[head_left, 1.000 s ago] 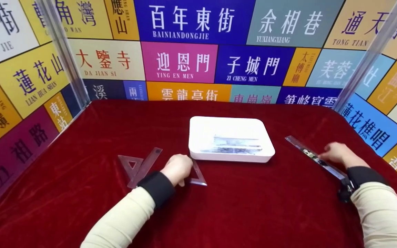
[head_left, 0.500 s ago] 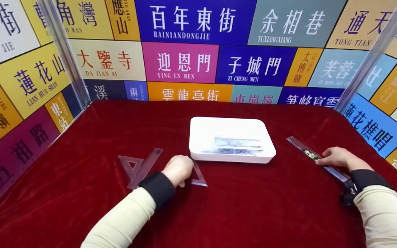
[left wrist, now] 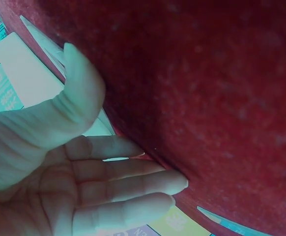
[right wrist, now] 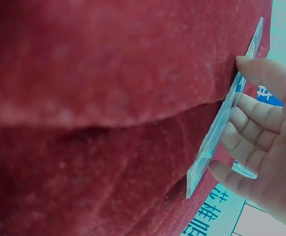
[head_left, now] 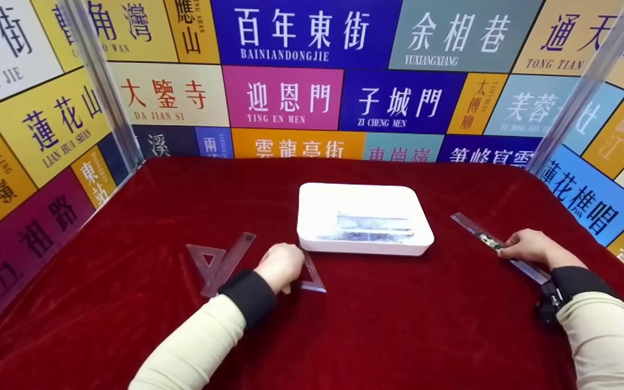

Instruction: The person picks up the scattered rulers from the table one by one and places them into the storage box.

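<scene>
On the right side of the red cloth, my right hand (head_left: pixel 531 248) holds a clear ruler (head_left: pixel 474 230) with a dark patterned patch. The right wrist view has the thumb at one edge of this ruler (right wrist: pixel 212 137) and fingers at the other; it lies on the cloth. My left hand (head_left: pixel 281 266) rests on the cloth beside a clear set square (head_left: pixel 317 284), which it partly covers in the head view. Its fingers (left wrist: pixel 133 186) are nearly straight, with nothing between them and the thumb. Another set square (head_left: pixel 199 253) and a ruler (head_left: pixel 229 262) overlap farther left.
A shallow white tray (head_left: pixel 363 247) stands beyond the hands at mid-table, with clear and greyish flat items inside. Red cloth (head_left: pixel 388 319) covers the table. Clear upright posts (head_left: pixel 572 103) rise at both back corners before a sign-covered wall.
My right hand was blurred above the ruler a second ago; it has since come down and taken hold of it. The left hand has stayed in place.
</scene>
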Action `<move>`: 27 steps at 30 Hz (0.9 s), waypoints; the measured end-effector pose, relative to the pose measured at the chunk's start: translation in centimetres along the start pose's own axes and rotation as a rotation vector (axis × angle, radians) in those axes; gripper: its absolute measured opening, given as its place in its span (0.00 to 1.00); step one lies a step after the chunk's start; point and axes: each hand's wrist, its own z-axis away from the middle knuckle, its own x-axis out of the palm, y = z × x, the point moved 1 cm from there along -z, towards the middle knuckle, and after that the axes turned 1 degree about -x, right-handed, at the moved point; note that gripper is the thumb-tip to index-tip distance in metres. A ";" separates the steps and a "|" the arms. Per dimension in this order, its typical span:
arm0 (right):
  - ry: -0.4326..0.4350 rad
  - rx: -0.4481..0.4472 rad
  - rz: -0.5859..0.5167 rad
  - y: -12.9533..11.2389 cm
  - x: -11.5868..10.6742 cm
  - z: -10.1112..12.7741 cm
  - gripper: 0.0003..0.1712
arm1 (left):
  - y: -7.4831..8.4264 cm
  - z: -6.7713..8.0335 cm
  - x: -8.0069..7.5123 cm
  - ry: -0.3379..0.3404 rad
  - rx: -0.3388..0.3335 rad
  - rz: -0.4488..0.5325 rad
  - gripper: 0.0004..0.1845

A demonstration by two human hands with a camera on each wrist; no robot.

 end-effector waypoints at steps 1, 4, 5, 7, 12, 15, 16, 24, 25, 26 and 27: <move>0.002 -0.001 -0.001 -0.1 -0.1 0.0 0.23 | 0.1 -0.6 0.4 0.004 0.001 -0.003 0.30; 0.015 0.000 -0.021 -0.7 -0.7 -0.2 0.22 | 0.2 -1.1 0.7 0.004 -0.004 -0.010 0.32; 0.021 -0.002 -0.028 -1.1 -1.0 -0.3 0.22 | 0.2 -0.8 0.6 -0.001 -0.008 -0.012 0.32; 0.046 -0.009 -0.045 -1.9 -1.7 -0.6 0.24 | 0.1 0.3 -0.3 -0.015 -0.012 -0.007 0.31; 0.151 -0.059 -0.057 -5.2 -3.7 -1.5 0.28 | -0.1 1.9 -1.2 -0.011 0.014 -0.001 0.29; 0.207 -0.081 -0.071 -8.0 -4.5 -2.1 0.29 | 0.0 1.8 -1.0 0.007 0.012 -0.001 0.30; 0.218 -0.089 -0.079 -9.0 -4.6 -2.4 0.29 | -0.1 2.0 -1.1 0.020 0.008 -0.003 0.30; 0.260 -0.187 -0.070 -16.6 -3.0 -5.6 0.22 | -0.1 2.9 -1.4 0.096 0.014 -0.006 0.28; 0.257 -0.203 -0.047 -17.4 -2.6 -5.9 0.22 | -0.1 2.9 -1.4 0.098 0.017 -0.005 0.28; 0.252 -0.222 -0.023 -18.2 -2.2 -6.2 0.23 | -0.1 2.9 -1.5 0.100 0.019 -0.003 0.28; 0.243 -0.237 0.003 -18.9 -1.8 -6.5 0.23 | -0.1 2.9 -1.5 0.099 0.019 0.000 0.28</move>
